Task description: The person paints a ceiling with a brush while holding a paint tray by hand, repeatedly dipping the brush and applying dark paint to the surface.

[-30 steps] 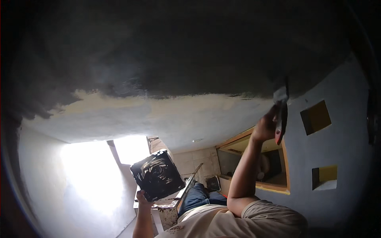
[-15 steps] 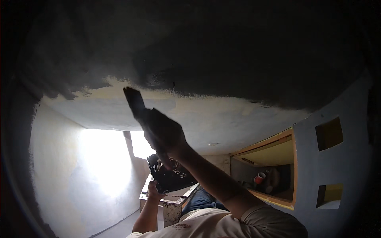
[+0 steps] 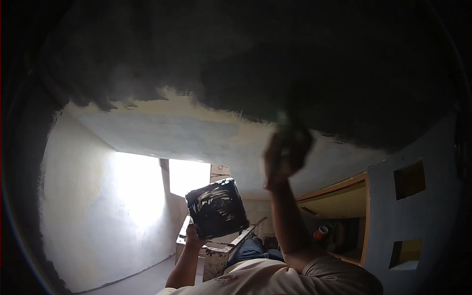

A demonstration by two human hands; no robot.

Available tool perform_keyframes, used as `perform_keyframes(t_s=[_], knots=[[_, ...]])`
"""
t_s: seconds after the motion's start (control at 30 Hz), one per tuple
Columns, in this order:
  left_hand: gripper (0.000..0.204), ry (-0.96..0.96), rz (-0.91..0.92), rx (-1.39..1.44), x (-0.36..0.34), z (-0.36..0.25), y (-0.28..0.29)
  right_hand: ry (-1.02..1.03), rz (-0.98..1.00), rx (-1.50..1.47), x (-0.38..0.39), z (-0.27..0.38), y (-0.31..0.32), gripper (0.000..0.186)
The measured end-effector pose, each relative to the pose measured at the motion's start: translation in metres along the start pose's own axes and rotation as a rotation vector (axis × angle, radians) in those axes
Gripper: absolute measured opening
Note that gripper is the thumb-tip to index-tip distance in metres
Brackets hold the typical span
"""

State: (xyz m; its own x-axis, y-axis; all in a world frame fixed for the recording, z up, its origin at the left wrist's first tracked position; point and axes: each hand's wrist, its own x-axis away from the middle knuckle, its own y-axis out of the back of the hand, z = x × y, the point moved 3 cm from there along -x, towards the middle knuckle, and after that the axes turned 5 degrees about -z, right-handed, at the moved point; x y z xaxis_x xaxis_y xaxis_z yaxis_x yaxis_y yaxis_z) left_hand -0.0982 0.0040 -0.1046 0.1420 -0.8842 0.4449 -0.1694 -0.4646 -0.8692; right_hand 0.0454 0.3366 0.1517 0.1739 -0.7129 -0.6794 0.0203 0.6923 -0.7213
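My left hand (image 3: 195,235) grips a square black tray (image 3: 217,206) smeared with dark, glossy paint, holding it by its lower left corner. My right hand (image 3: 288,153), blurred by motion, is raised with a paintbrush (image 3: 285,117) in it. The brush head is at or close to the dark painted surface (image 3: 305,69) overhead, beside its ragged border with a pale, patchy band (image 3: 182,105); whether it touches is unclear.
A paint-spattered stand (image 3: 216,260) is beside my legs. A bright opening (image 3: 189,174) lies at left. At right, a wood-framed recess (image 3: 364,216) holds an orange-and-white cup (image 3: 322,233), and the grey wall (image 3: 403,216) has square niches.
My right hand and brush swung left over the tray, then moved back rightward to the surface right of centre. The tray stays in my left hand. The view has shifted slightly.
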Motion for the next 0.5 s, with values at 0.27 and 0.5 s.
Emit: perform_keyframes(t_s=[0.27,0.5], knots=[[0.066,0.063,-0.096,-0.002,-0.012,0.01,0.008,-0.358,0.032,1.62,0.032,-0.114,-0.037,0.038],[0.064,0.045,-0.139,-0.108,-0.009,0.013,0.018,0.018,0.104,1.714,0.006,-0.055,-0.016,0.038]])
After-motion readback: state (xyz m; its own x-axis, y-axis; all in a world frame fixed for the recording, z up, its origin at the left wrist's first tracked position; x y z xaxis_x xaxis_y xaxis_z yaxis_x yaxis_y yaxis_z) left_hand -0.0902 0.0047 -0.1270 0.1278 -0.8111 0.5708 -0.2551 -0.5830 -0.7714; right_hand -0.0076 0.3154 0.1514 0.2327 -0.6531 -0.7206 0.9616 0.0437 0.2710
